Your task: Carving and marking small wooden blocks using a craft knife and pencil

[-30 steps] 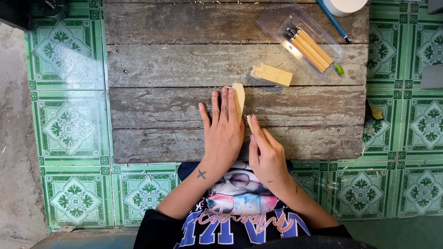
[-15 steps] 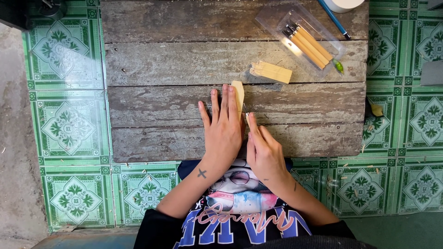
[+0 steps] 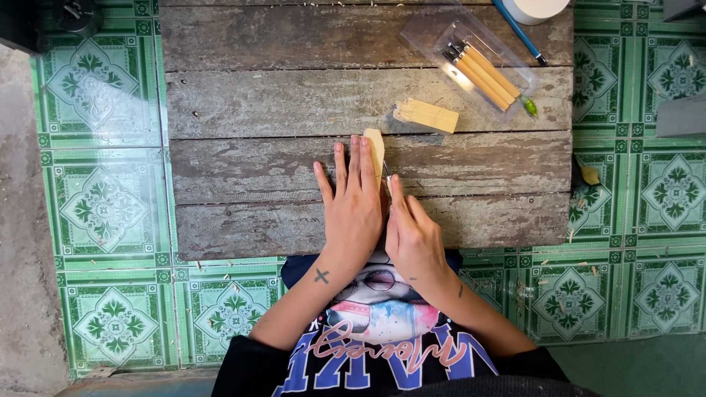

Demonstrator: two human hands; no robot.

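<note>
A small pale wooden piece (image 3: pixel 375 145) lies on the weathered plank table (image 3: pixel 250 110). My left hand (image 3: pixel 353 209) rests flat over its near end, fingers stretched forward and pressing it down. Beside it, my right hand (image 3: pixel 412 235) is closed around a thin carving tool (image 3: pixel 386 175) whose metal blade touches the right edge of the wooden piece. The tool's handle is hidden inside my fist.
A second pale wood block (image 3: pixel 426 115) lies further back. A clear plastic case (image 3: pixel 478 62) with several wooden-handled tools sits at the back right, beside a blue pen (image 3: pixel 518 29) and a white roll (image 3: pixel 540 9). Green patterned floor tiles (image 3: pixel 103 206) surround the table.
Both hands stay nearly still on the wooden piece; the right hand has shifted slightly along its edge.
</note>
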